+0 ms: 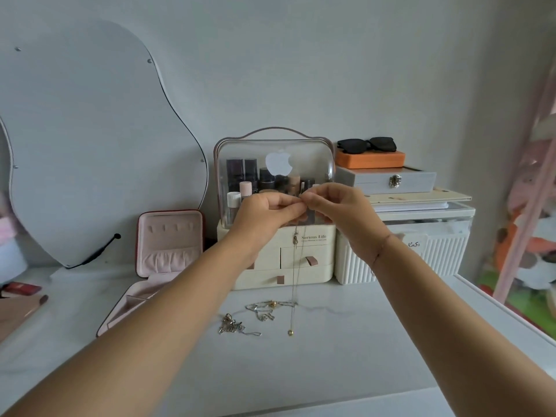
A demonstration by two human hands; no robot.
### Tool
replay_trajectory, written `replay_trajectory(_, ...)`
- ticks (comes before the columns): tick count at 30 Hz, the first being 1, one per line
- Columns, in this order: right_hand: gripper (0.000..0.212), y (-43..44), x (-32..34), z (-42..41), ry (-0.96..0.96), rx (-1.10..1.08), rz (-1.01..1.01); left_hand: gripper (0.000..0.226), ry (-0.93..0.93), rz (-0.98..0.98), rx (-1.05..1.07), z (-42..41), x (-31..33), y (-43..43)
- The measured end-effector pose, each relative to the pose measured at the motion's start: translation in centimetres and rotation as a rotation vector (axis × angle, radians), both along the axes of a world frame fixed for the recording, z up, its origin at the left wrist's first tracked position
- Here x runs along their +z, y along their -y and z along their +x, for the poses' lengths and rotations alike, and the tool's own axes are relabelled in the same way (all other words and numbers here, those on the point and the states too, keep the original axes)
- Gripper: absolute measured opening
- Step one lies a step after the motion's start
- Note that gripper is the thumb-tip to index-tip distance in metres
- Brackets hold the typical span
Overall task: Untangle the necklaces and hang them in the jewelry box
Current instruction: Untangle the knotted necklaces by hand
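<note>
A white table (361, 356) stands against a pale wall. Above it the left hand (264, 216) and right hand (340, 209) meet fingertip to fingertip, each pinching the top of a thin necklace (296, 266). It hangs straight down from the fingers, its pendant (290, 332) low by the tabletop. Tangled chains (264, 310) lie below the fingers. The open jewelry box (170, 245) sits down-left of them, and an organizer (276, 173) stands just behind.

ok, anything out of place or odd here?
A tangled chain clump and a second clump lie loose on the desk before the organizer; hooks in the open jewelry box are bare. Left hand and right hand pinch a dangling chain.
</note>
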State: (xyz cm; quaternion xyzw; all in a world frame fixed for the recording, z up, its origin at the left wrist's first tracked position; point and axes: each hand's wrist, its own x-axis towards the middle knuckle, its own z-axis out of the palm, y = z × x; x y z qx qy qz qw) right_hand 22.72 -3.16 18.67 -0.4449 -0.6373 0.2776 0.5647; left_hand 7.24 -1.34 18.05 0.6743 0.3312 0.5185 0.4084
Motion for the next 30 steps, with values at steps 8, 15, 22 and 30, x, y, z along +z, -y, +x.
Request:
replay_trajectory(8, 0.019, 3.4, -10.5, 0.0, 0.042, 0.083, -0.196, 0.004, 0.040, -0.008, -0.026, 1.5, 1.1, 0.4)
replay_trajectory(15, 0.019, 6.9, -16.6, 1.0, 0.063, -0.184, -0.184, 0.005, 0.052, -0.014, 0.022, 2.6, 0.1, -0.2)
replay_trajectory(22, 0.021, 9.3, -19.0, 0.9, 0.159, -0.324, -0.182, 0.008, 0.051, -0.056, 0.200, 2.1, -2.8, -1.7)
replay_trajectory(30, 0.021, 9.7, -21.5, 0.2, 0.358, -0.521, 0.022, 0.006, -0.106, -0.159, 0.286, 1.3, -9.4, -3.8)
